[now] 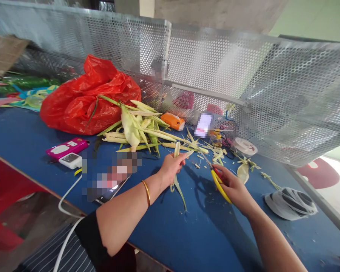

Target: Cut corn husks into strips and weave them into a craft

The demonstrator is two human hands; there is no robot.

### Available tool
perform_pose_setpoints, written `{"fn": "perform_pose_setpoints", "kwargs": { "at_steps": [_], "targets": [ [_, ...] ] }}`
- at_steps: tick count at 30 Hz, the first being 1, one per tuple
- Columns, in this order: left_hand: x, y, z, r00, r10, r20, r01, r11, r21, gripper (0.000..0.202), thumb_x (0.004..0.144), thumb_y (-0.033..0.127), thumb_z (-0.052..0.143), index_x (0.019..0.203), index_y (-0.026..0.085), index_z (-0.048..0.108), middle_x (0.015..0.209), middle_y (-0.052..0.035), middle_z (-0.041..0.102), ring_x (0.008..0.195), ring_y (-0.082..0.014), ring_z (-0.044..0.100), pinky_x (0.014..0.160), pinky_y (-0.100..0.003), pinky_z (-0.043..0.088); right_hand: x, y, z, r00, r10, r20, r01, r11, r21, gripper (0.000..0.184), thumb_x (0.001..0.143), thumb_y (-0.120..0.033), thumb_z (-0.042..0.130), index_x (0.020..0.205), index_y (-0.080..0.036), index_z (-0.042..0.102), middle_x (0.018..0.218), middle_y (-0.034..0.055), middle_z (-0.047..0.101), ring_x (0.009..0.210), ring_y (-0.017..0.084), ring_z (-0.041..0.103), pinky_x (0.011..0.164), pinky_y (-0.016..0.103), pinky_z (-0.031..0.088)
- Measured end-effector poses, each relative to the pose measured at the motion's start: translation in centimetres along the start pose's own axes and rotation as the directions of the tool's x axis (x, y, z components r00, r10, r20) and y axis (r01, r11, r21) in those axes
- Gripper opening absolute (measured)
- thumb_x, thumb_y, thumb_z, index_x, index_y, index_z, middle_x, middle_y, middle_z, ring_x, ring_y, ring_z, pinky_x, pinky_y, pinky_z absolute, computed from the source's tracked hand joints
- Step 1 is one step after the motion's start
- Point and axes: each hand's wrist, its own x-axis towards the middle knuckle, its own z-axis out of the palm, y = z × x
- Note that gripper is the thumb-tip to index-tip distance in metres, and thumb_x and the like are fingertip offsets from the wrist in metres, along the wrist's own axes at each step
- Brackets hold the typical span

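Observation:
My left hand (171, 167) is closed round a pale green leaf strip (176, 151), holding it upright over the blue table (187, 230); the strip's lower end trails below the hand. A gold bangle sits on that wrist. My right hand (232, 187) grips yellow-handled scissors (218, 182), whose blades point up and left toward the strip, just right of it. Cut leaf scraps (212, 155) lie scattered past both hands.
A pile of green and pale leaves (138, 128) lies by a red plastic bag (90, 94). A pink and white power strip (66, 151), an orange box (173, 121), tape rolls (290, 202) and a perforated metal screen (243, 75) surround the work spot.

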Motion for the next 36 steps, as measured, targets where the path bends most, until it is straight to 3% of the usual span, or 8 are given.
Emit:
{"fn": "perform_pose_setpoints", "kwargs": {
  "at_steps": [2, 4, 9, 18, 25, 30, 33, 36],
  "targets": [
    [0.2, -0.1, 0.0, 1.000, 0.009, -0.029, -0.009, 1.000, -0.014, 0.029, 0.078, 0.029, 0.069, 0.059, 0.015, 0.052, 0.052, 0.0045, 0.045, 0.038, -0.0021, 0.025, 0.042, -0.021, 0.013, -0.3, -0.8, 0.4, 0.993, 0.072, 0.096, -0.091, 0.974, 0.207, 0.058, 0.068, -0.044, 0.073, 0.119, -0.022, 0.057, 0.071, -0.0030, 0.056, 0.059, 0.013, 0.050, 0.054, 0.025, 0.040],
    [0.3, -0.1, -0.1, 0.998, 0.016, -0.057, -0.018, 0.999, -0.027, 0.030, 0.077, 0.030, 0.070, 0.059, 0.015, 0.051, 0.051, 0.0047, 0.045, 0.039, -0.0024, 0.026, 0.042, -0.021, 0.013, -0.6, -1.8, 0.7, 0.980, 0.107, 0.166, -0.147, 0.957, 0.251, 0.063, 0.062, -0.049, 0.079, 0.115, -0.022, 0.056, 0.068, -0.0054, 0.051, 0.058, 0.012, 0.046, 0.053, 0.024, 0.039],
    [0.3, -0.2, -0.1, 0.991, 0.006, -0.131, -0.011, 0.999, -0.037, 0.031, 0.075, 0.034, 0.072, 0.061, 0.016, 0.052, 0.051, 0.0056, 0.044, 0.040, -0.0031, 0.027, 0.043, -0.022, 0.015, -1.0, -2.8, 0.9, 0.977, 0.073, 0.201, -0.111, 0.976, 0.185, 0.064, 0.061, -0.050, 0.080, 0.113, -0.022, 0.054, 0.070, -0.0050, 0.050, 0.063, 0.013, 0.045, 0.058, 0.025, 0.039],
    [0.1, -1.0, 0.5, 0.994, 0.037, -0.108, -0.025, 0.994, 0.111, 0.028, 0.074, 0.034, 0.069, 0.058, 0.017, 0.053, 0.052, 0.0039, 0.047, 0.045, -0.0068, 0.034, 0.046, -0.023, 0.022, -1.1, -2.4, 1.8, 0.969, 0.152, 0.194, -0.182, 0.972, 0.150, 0.072, 0.066, -0.054, 0.075, 0.125, -0.017, 0.059, 0.073, -0.0025, 0.052, 0.068, 0.015, 0.047, 0.061, 0.028, 0.039],
    [0.2, -1.3, 0.5, 0.996, 0.050, -0.069, -0.041, 0.991, 0.126, 0.028, 0.076, 0.033, 0.067, 0.058, 0.017, 0.052, 0.052, 0.0048, 0.046, 0.043, -0.0054, 0.030, 0.046, -0.023, 0.021, -1.2, -3.9, 1.9, 0.958, 0.206, 0.198, -0.243, 0.951, 0.192, 0.079, 0.060, -0.065, 0.075, 0.117, -0.013, 0.064, 0.064, -0.0052, 0.047, 0.057, 0.011, 0.037, 0.051, 0.025, 0.030],
    [0.2, -1.3, 0.5, 0.997, 0.012, -0.070, -0.003, 0.993, 0.119, 0.029, 0.078, 0.033, 0.068, 0.060, 0.016, 0.053, 0.053, 0.0041, 0.046, 0.043, -0.0051, 0.030, 0.044, -0.023, 0.018, -1.3, -3.7, 2.0, 0.964, 0.176, 0.198, -0.214, 0.958, 0.189, 0.070, 0.063, -0.067, 0.072, 0.110, -0.015, 0.068, 0.060, -0.0054, 0.049, 0.050, 0.010, 0.037, 0.048, 0.025, 0.029],
    [0.1, -1.0, 0.4, 0.999, -0.016, -0.028, 0.018, 0.998, 0.061, 0.025, 0.080, 0.033, 0.068, 0.066, 0.013, 0.060, 0.056, 0.0040, 0.046, 0.042, -0.0040, 0.029, 0.044, -0.022, 0.016, -1.1, -2.8, 1.8, 0.990, 0.129, 0.059, -0.131, 0.991, 0.029, 0.063, 0.071, -0.066, 0.066, 0.111, -0.018, 0.069, 0.064, -0.0017, 0.060, 0.053, 0.014, 0.049, 0.052, 0.027, 0.036],
    [-0.1, -0.6, 0.2, 0.990, -0.103, 0.101, 0.108, 0.993, -0.044, 0.023, 0.082, 0.033, 0.067, 0.077, 0.010, 0.067, 0.061, 0.0037, 0.047, 0.043, -0.0023, 0.029, 0.043, -0.020, 0.016, -0.8, -2.0, 1.2, 0.991, 0.099, -0.086, -0.125, 0.910, -0.395, 0.052, 0.081, -0.058, 0.058, 0.119, -0.023, 0.067, 0.078, 0.0047, 0.071, 0.070, 0.024, 0.063, 0.058, 0.030, 0.040]
  ]
}}
